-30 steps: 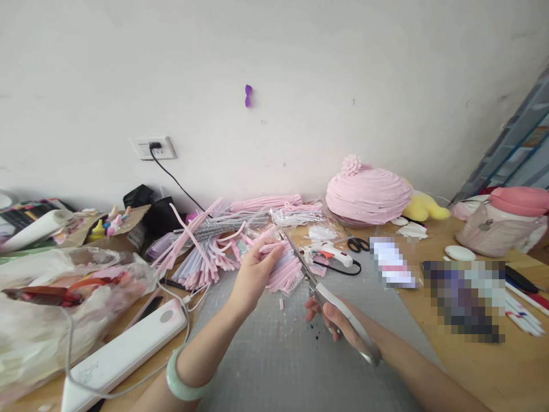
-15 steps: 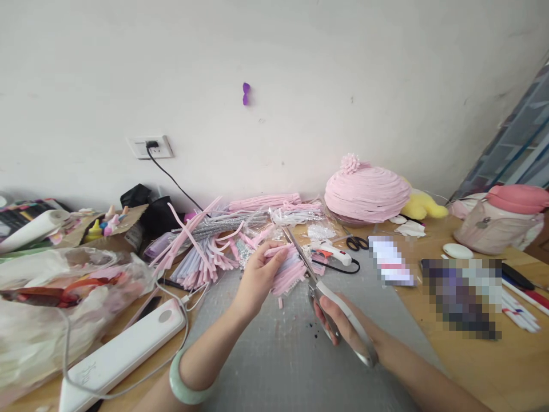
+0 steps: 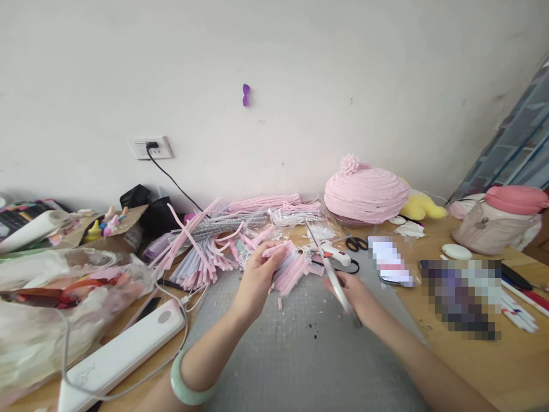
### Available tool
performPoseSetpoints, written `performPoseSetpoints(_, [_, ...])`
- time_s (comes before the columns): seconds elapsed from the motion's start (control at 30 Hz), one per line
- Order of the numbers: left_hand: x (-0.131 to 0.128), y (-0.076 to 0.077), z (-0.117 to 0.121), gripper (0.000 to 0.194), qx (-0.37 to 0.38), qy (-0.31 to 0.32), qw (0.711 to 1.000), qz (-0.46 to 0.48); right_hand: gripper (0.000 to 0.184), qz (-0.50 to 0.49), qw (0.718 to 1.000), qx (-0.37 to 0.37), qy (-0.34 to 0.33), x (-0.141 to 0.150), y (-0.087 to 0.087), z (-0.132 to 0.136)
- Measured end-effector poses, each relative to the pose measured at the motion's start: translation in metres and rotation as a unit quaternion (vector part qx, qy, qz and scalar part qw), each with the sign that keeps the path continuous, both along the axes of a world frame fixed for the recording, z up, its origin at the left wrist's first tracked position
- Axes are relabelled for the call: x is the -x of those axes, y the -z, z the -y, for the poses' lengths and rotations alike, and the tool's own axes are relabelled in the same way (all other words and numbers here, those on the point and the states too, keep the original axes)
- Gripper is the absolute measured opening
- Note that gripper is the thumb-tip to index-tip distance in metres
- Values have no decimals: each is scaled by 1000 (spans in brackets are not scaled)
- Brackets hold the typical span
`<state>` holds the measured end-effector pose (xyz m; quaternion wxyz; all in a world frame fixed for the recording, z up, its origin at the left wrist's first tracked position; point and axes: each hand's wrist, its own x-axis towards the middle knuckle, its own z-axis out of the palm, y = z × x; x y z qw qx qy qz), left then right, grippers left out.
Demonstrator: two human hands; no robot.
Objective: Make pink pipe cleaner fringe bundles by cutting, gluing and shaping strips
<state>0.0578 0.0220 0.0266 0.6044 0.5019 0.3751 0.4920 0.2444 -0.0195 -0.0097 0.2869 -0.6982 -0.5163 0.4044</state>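
The left hand [image 3: 257, 280] has its grip pinching a pink bundle [image 3: 294, 274]; the right hand's [image 3: 354, 292] grip wraps scissors [image 3: 334, 277], right of the bundle; a scrap [image 3: 280, 303] lies nearer.

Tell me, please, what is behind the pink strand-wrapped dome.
A yellow fuzzy item shows past the right edge of the pink strand-wrapped dome, with the wall beyond. Anything lying fully behind the dome is covered and cannot be seen.
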Motion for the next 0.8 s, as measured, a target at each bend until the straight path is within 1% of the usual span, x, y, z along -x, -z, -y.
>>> performPoseSetpoints(0.07, [-2,2,0,25,23,1,999,31,30,106,994,-41,-2,-7,5,-5])
performPoseSetpoints(0.13, [-4,3,0,24,45,3,997,61,25,202,977,-74,-1,-11,11,-8])
performPoseSetpoints(0.2, [-5,5,0,23,52,6,995,80,21,256,962,-100,-7,-12,15,-8])
performPoseSetpoints(0.27, [-7,7,2,22,38,3,996,80,23,270,954,-132,-16,-12,17,-8])
performPoseSetpoints(0.33, [-7,11,4,21,1,-13,998,62,23,272,944,-188,-15,-11,16,-7])
performPoseSetpoints(0.4, [-5,15,7,17,-72,-13,997,19,20,247,934,-257,-12,-11,13,-6])
performPoseSetpoints(0.43, [-2,18,9,13,-125,7,992,-13,21,217,936,-277,-13,-10,11,-5])
performPoseSetpoints(0.47, [1,21,11,9,-183,46,981,-50,23,178,943,-281,-17,-9,9,-4])
performPoseSetpoints(0.5, [5,24,12,8,-241,97,962,-87,24,138,951,-274,-25,-9,7,-3])
performPoseSetpoints(0.53, [9,27,14,12,-290,157,936,-126,24,108,958,-262,-39,-8,5,-2])
performPoseSetpoints(0.57, [13,29,15,17,-320,214,908,-165,24,93,961,-253,-58,-6,4,-1])
performPoseSetpoints(0.6, [17,32,17,23,-341,254,882,-202,22,92,960,-250,-81,-5,4,1])
performPoseSetpoints(0.7, [27,35,22,30,-368,337,817,-289,18,120,950,-235,-165,2,5,6])
performPoseSetpoints(0.73, [29,35,23,30,-366,357,802,-309,16,125,951,-215,-185,4,7,7])
performPoseSetpoints(0.8, [32,31,24,28,-349,382,787,-336,13,122,958,-159,-208,7,9,10])
